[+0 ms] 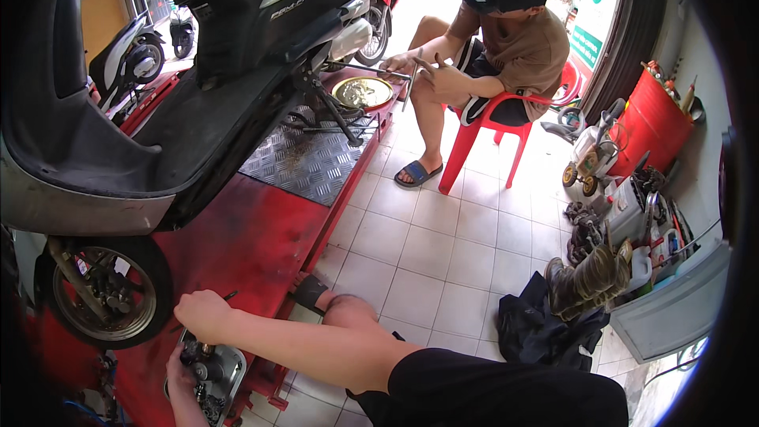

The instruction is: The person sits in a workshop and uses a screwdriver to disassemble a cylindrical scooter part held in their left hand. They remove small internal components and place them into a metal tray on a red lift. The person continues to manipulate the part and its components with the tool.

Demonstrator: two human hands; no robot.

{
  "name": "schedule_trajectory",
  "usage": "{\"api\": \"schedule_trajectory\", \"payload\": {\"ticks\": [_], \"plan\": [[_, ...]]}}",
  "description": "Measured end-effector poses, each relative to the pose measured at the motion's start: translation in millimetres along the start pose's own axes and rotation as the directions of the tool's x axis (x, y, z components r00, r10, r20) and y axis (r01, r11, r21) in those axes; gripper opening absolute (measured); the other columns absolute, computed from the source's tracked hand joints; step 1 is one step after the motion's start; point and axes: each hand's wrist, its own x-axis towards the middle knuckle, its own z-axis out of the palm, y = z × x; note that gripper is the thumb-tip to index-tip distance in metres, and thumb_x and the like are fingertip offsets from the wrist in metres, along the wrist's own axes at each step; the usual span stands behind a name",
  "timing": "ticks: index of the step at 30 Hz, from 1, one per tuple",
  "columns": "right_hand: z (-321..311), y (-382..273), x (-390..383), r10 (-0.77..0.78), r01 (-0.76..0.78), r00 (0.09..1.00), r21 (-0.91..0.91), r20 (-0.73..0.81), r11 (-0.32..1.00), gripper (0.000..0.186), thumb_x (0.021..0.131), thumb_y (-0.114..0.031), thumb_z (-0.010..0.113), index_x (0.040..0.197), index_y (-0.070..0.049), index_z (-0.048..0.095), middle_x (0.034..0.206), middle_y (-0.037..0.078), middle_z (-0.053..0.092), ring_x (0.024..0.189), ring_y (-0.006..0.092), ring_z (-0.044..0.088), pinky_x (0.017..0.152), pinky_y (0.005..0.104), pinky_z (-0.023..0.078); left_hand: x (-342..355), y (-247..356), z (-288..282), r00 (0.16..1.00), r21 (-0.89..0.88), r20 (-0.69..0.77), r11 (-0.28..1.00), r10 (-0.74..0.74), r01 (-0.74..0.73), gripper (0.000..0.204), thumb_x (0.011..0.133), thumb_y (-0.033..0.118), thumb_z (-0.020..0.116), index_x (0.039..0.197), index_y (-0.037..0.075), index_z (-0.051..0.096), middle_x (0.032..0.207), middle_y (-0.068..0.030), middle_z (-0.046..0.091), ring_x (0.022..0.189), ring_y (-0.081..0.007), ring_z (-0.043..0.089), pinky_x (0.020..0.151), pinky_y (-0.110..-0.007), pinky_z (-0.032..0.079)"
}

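Note:
My right hand [204,316] is closed in a fist around a slim dark-handled tool [230,296]. Its handle pokes out on both sides of the fist, and its exact kind is hidden. Directly below, my left hand [182,372] curls around a dark metal part [190,352], mostly covered by the fingers. Both hands are over a metal tray [237,364] holding several dark, greasy mechanical parts [212,370]. The tray rests on the red lift platform [237,229], beside the front wheel [107,292] of a grey and black scooter [103,205].
A person [514,55] sits on a red plastic chair [490,142], holding a metal rod-like tool [412,87] near a yellow-rimmed round pan [362,93]. Brown boots [585,281], a black bag [538,324] and a red drum [648,122] stand along the right wall.

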Motion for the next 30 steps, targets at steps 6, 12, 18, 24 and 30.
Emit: {"api": "schedule_trajectory", "payload": {"ticks": [6,12,18,24,30], "plan": [[11.8,-1.2,7.2,-0.014,0.013,0.999,-0.033,-0.03,0.999,0.026,0.071,-0.008,0.074,0.096,-0.002,0.069,0.1,0.018,0.069,0.096,0.0331,0.071,0.079,0.0415,0.058,9.0,0.4,0.3,0.995,-0.064,0.094,0.997,-0.036,0.042,0.037,0.092,0.031,0.059,0.117,0.004,0.063,0.11,-0.0154,0.069,0.1,-0.0344,0.067,0.092,-0.056,0.051],[17.2,3.1,5.6,0.0,0.0,0.999,0.019,-0.039,1.0,0.025,0.07,-0.008,0.074,0.094,-0.001,0.07,0.1,0.018,0.07,0.095,0.0331,0.071,0.078,0.042,0.058,-2.2,1.6,15.4,0.982,-0.017,0.122,0.989,-0.143,0.146,0.048,0.097,0.042,0.045,0.122,0.005,0.062,0.114,-0.0152,0.07,0.104,-0.0345,0.066,0.092,-0.057,0.051],[17.1,-4.5,11.4,-0.026,0.025,0.999,0.009,0.046,1.0,0.026,0.07,-0.009,0.076,0.095,-0.002,0.07,0.1,0.017,0.07,0.096,0.0329,0.071,0.079,0.0418,0.058,20.1,-4.8,-15.0,0.977,-0.046,0.182,0.991,-0.115,0.125,0.043,0.095,0.042,0.046,0.112,0.007,0.065,0.104,-0.0133,0.069,0.093,-0.033,0.066,0.086,-0.054,0.053],[13.2,-5.3,5.4,0.012,-0.011,0.995,-0.013,0.095,1.0,0.037,0.065,-0.007,0.082,0.099,-0.001,0.07,0.101,0.018,0.07,0.098,0.033,0.07,0.081,0.0418,0.057,10.1,-14.2,13.1,0.999,0.014,0.033,1.0,0.002,-0.002,0.044,0.095,0.043,0.045,0.109,0.006,0.066,0.101,-0.0128,0.068,0.09,-0.0319,0.066,0.084,-0.051,0.054],[4.6,-18.2,4.9,0.012,-0.018,0.992,0.046,0.122,0.999,0.034,0.065,-0.005,0.081,0.097,0.0,0.074,0.105,0.019,0.07,0.1,0.0331,0.071,0.085,0.0411,0.058,14.7,-12.6,-14.4,0.996,-0.027,-0.03,0.996,0.088,-0.089,0.045,0.094,0.042,0.045,0.111,0.007,0.068,0.102,-0.0124,0.068,0.093,-0.0325,0.067,0.085,-0.05,0.054]]}}
